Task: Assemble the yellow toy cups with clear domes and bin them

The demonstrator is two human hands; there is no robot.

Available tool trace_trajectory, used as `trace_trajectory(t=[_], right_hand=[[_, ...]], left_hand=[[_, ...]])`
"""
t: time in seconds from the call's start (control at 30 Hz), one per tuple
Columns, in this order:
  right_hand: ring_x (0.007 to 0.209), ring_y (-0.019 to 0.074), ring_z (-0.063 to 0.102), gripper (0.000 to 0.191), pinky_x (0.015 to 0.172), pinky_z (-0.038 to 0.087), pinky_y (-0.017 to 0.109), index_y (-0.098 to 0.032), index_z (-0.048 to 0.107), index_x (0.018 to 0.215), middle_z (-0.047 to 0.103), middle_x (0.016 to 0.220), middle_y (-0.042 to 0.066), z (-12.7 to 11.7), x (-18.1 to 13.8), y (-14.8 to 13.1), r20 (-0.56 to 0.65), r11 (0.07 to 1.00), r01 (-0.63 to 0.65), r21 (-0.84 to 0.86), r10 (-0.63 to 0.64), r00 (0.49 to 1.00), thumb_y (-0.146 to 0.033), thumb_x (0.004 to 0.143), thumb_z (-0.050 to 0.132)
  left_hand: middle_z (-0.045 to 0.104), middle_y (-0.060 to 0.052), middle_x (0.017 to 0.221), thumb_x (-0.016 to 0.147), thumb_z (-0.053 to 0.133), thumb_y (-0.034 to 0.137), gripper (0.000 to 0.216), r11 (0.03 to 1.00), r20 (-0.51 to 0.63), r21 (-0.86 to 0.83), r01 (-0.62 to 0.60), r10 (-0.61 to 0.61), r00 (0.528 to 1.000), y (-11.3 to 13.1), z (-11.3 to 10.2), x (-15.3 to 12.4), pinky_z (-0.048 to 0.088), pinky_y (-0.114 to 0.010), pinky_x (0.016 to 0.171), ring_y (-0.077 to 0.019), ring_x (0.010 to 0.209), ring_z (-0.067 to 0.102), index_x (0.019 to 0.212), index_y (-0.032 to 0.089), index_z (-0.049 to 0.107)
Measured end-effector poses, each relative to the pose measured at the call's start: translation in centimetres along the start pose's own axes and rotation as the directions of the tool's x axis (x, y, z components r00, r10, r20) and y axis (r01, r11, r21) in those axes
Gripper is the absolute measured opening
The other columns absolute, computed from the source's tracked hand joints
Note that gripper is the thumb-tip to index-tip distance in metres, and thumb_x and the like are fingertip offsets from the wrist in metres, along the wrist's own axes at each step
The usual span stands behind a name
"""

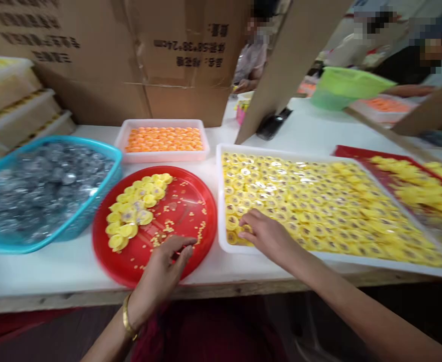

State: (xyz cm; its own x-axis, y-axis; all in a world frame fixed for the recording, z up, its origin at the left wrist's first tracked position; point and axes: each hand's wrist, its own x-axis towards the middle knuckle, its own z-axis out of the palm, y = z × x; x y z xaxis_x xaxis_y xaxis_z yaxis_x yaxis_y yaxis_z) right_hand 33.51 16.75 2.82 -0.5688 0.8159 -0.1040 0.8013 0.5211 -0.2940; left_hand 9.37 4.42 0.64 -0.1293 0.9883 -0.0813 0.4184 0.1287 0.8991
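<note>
My left hand (168,264), with a gold bracelet (127,318) on the wrist, hovers over the near edge of a round red tray (181,193). Its thumb and index tips are drawn close; anything between them is too small to make out. On that tray lie overlapping yellow flower-shaped pieces (132,208) and scattered pale bits (166,229). My right hand (266,235) reaches into the near left corner of a white tray (221,201) filled with rows of yellow pieces with dark centres (303,201). Thumb and fingertips close around one yellow piece (245,229) there.
A blue basket (117,163) of dark wrapped items stands left, before stacked white trays (15,95). Behind are a tray of orange pieces (164,140) and cardboard walls (103,65). On the right lies a red tray (351,151) with yellow pieces. People sit beyond a green basket (345,88).
</note>
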Motion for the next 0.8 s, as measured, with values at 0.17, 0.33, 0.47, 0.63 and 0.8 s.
trace_trajectory(t=[0.17,0.33,0.47,0.63,0.8], right_hand=[[0.071,0.0209,0.062,0.012,0.05,0.04,0.029,-0.024,0.061,0.093,0.061,0.097,0.004,0.5,-0.3,-0.6,-0.232,0.995,0.096,-0.021,-0.098,0.968,-0.033,0.085,0.056],[0.069,0.0173,0.062,0.009,0.064,0.05,0.031,-0.024,0.061,0.092,0.063,0.095,0.003,1.5,1.5,-7.8,-0.262,0.938,0.249,0.24,-0.184,0.947,-0.031,0.091,0.056],[0.087,0.0211,0.064,0.017,0.077,0.051,0.033,-0.019,0.062,0.104,0.061,0.108,0.006,4.7,6.0,-13.9,-0.068,0.935,0.212,0.284,-0.201,0.977,-0.018,0.088,0.065],[0.101,0.0253,0.06,0.031,0.085,0.049,0.034,-0.014,0.06,0.115,0.06,0.111,0.009,8.6,10.4,-17.0,-0.025,0.952,0.163,0.261,-0.162,0.987,-0.013,0.085,0.068],[0.098,0.0258,0.06,0.033,0.076,0.05,0.033,-0.016,0.058,0.116,0.058,0.114,0.009,9.9,11.2,-17.6,-0.045,0.95,0.153,0.274,-0.146,0.988,-0.025,0.087,0.07]], left_hand=[[0.069,-0.007,0.098,0.09,0.049,0.03,0.026,0.956,-0.273,0.293,-0.011,0.094,0.957,-3.1,-5.9,0.0,0.052,-0.029,0.072,-0.0183,0.086,0.065,0.102,0.019,0.07],[0.063,-0.009,0.099,0.086,0.057,0.025,0.023,0.709,-0.348,0.698,0.097,0.218,0.912,-5.6,-9.5,1.6,0.051,-0.034,0.076,-0.0213,0.085,0.063,0.105,0.018,0.068],[0.06,-0.013,0.102,0.084,0.062,0.033,0.03,0.529,-0.221,0.847,0.056,0.254,0.942,-5.4,-8.8,3.7,0.049,-0.037,0.079,-0.0268,0.092,0.059,0.108,0.015,0.068],[0.061,-0.013,0.096,0.089,0.055,0.03,0.022,0.466,-0.194,0.883,0.058,0.25,0.949,-5.3,-7.9,4.8,0.046,-0.039,0.078,-0.028,0.091,0.055,0.095,0.016,0.07],[0.062,-0.01,0.085,0.093,0.046,0.025,0.028,0.644,-0.255,0.765,0.009,0.29,0.922,-6.2,-8.4,3.9,0.045,-0.034,0.075,-0.0216,0.082,0.055,0.083,0.017,0.071]])
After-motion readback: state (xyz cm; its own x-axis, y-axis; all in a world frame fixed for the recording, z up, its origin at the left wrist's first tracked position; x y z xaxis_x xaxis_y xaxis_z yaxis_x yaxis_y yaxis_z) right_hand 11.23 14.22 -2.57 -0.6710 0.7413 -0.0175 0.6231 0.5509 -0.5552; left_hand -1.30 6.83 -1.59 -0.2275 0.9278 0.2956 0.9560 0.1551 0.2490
